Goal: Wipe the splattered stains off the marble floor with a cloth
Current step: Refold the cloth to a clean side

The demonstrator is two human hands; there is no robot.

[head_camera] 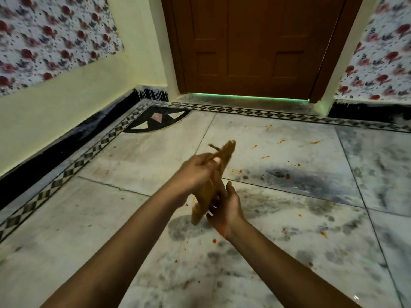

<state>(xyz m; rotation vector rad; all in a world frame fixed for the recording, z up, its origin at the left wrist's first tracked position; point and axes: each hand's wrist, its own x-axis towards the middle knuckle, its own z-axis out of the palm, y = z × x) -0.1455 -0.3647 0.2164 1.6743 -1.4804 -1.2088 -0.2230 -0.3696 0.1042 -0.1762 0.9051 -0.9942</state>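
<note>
A mustard-brown cloth, bunched into a long strip, hangs in the air between my two hands above the marble floor. My left hand grips its upper part, thumb over the fabric. My right hand holds the lower part from the right, fingers curled toward the cloth. Orange-red splatter stains dot the white and grey floor to the right of my hands, with more spots near the door and close to me. The hands and cloth are motion-blurred.
A brown wooden door stands shut straight ahead, green light under it. Yellow walls with floral paper flank it, with a black skirting and a chequered floor border along the left and far edges.
</note>
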